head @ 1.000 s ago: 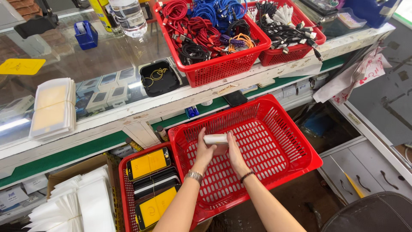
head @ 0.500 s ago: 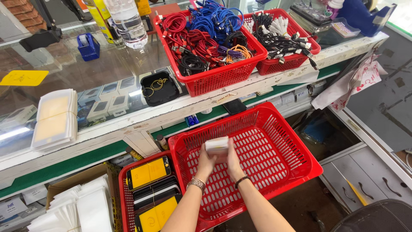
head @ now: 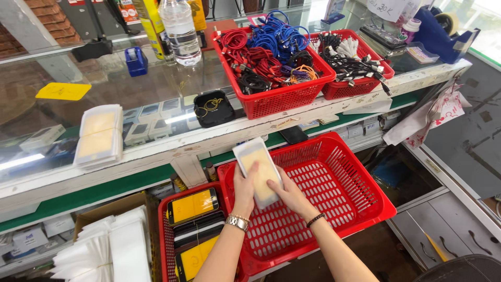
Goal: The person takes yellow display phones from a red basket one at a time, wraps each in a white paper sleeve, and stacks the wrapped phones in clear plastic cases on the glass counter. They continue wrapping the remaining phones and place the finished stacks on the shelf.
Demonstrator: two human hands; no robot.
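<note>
Left hand (head: 244,184) and right hand (head: 292,194) clasp a clear packet stack (head: 257,169) above the empty red basket (head: 360,209); nothing yet placed inside.

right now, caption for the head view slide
Both hands hold a stack of clear-wrapped yellow flat packs above an empty red plastic basket.

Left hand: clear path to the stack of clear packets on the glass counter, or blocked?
Probably not right away: the left hand and right hand both grip a pale packet. The path to the counter stack itself looks open.
</note>
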